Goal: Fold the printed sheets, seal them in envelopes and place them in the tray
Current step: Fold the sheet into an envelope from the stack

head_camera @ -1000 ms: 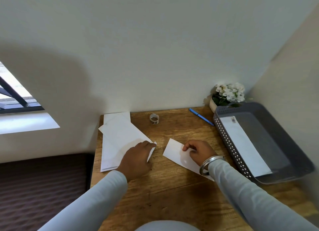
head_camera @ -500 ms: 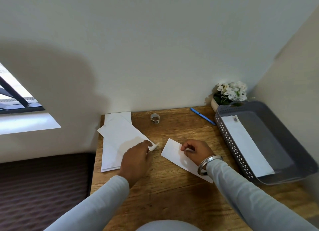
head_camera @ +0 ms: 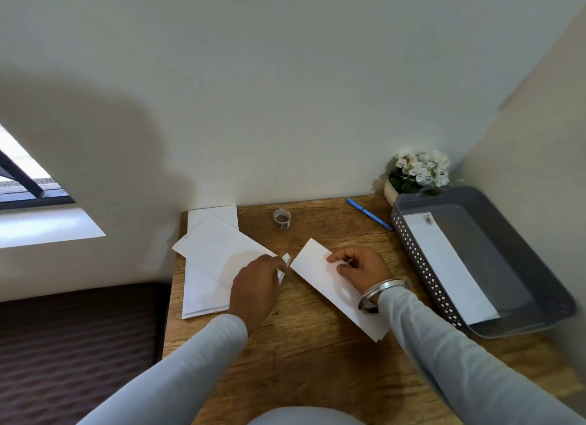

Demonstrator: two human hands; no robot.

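My left grip (head_camera: 253, 285) has pinched up a corner of the top envelope (head_camera: 218, 250) on the pile (head_camera: 203, 294); right grip (head_camera: 361, 272) holds the folded sheet (head_camera: 317, 272) on the bench (head_camera: 317, 367), near the tray (head_camera: 421, 266). Stuffing looks next.

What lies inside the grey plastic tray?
One long white envelope lies flat in the grey plastic tray, beside its perforated wall. Anything beneath the envelope is covered.

Soft light leaves a broad shadow on the wall (head_camera: 104, 158), the window (head_camera: 19, 170) glares white, and edges bow.
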